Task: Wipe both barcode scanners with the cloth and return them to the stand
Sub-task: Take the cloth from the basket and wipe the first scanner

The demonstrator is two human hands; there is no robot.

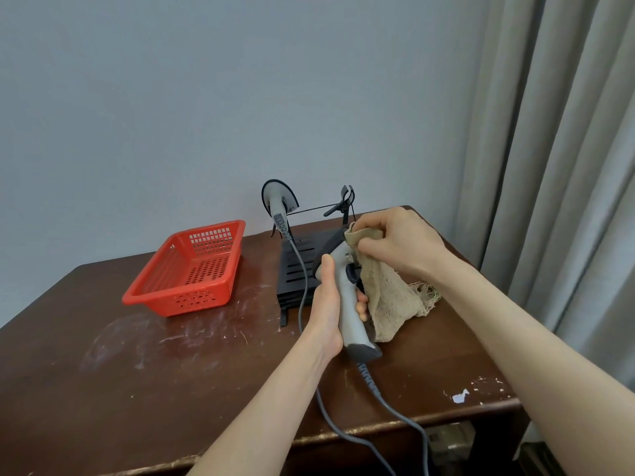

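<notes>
My left hand (326,305) grips the handle of a grey barcode scanner (350,314), held upright above the table with its dark head pointing away. My right hand (400,243) pinches a beige knitted cloth (385,297) and presses it against the scanner's head and trigger side. The cloth hangs down to the right of the handle. A second grey scanner (277,204) hangs in the left holder of the black stand (299,266) behind. The stand's right holder (345,204) holds nothing. Grey cables (388,407) run from both scanners over the table's front edge.
A red perforated plastic basket (189,269) with nothing in it sits on the left of the brown wooden table (137,372). Grey curtains (567,166) hang at the right. The wall stands close behind the stand. The table's front edge is near my forearms.
</notes>
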